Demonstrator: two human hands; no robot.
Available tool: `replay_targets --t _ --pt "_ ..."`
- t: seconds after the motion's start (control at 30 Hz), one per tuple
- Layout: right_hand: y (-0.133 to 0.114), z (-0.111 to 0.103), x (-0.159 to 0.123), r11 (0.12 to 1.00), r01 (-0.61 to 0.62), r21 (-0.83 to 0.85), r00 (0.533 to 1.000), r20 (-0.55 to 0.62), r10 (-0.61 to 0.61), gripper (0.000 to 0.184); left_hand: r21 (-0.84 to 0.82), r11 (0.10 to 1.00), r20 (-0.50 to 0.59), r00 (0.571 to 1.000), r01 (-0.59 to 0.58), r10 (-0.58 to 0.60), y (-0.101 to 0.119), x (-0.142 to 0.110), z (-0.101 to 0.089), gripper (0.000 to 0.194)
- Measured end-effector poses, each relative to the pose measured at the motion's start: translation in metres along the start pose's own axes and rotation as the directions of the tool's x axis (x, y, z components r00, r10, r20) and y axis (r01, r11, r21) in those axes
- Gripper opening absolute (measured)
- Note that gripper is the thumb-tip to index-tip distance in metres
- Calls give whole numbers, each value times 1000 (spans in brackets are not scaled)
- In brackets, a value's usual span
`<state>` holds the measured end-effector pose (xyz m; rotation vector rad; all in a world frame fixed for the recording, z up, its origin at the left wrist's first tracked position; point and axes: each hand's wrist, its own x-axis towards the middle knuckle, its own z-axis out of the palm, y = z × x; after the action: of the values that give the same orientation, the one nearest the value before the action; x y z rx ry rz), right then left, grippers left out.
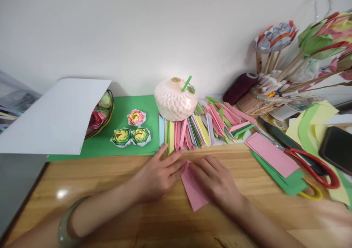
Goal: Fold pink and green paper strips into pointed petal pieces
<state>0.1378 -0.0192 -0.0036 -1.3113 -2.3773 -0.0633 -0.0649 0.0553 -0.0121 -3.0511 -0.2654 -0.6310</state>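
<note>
A pink paper strip (194,193) lies on the wooden table in front of me, its far end pinched up to a point. My left hand (158,176) reaches in from the left with thumb and fingertips at that far end; its other fingers are stretched out. Over the strip's right side, my right hand (217,180) bends its fingers, the tips pressing the same far end. Just beyond both hands sits a row of folded paper strips (181,134) in several colours. Three folded paper flowers (136,118) rest on a green sheet (122,107) at the left.
A foam-netted round fruit (176,99) with a green straw stands behind the folded strips. To the right lie pink paper strips (271,152), red-handled scissors (313,167), a phone (337,149) and a thread spool (239,88). A white sheet (55,119) covers part of a basket (110,116).
</note>
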Motion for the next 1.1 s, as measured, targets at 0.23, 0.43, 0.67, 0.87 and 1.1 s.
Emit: replay_targets --t 0.23,0.43,0.67,0.87,1.1 --pt "1 -3 2 1000 22 0 999 39 -22 33 12 1000 -12 1000 10 -10 2 0 1 29" --pt "2 -3 3 1000 21 12 999 43 -22 32 2 1000 -9 1000 16 -16 3 -1 0 28" --pt "3 -5 6 999 36 9 998 42 -36 36 45 997 2 998 67 -67 5 1 -1 28" --pt "4 -7 6 999 36 -23 998 60 -34 36 27 998 -32 998 60 -59 6 1 0 25" --pt "6 -7 4 998 -45 46 998 37 44 22 30 999 3 999 38 -38 6 3 -1 29"
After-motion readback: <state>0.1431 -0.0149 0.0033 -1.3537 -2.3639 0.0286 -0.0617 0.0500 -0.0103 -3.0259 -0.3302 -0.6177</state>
